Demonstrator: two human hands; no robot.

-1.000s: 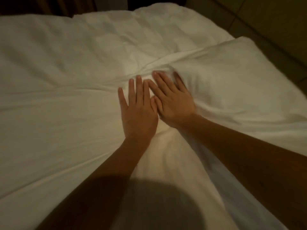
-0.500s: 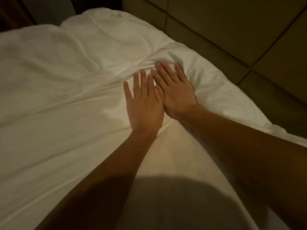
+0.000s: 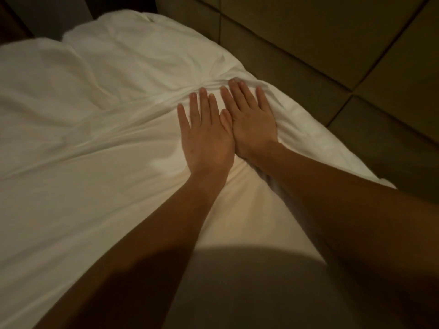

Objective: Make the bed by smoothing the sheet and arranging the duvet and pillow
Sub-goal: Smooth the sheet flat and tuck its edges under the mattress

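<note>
Here I see the white sheet filling the left and centre, tiled floor far right. My left hand and right hand press flat near its creased right edge, touching, fingers straight, slightly spread.

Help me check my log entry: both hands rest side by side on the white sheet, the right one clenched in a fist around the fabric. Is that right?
Not the fist. The head view shows the right hand lying flat with straight fingers, pressing on the white sheet beside the left hand and gripping no fabric.
</note>
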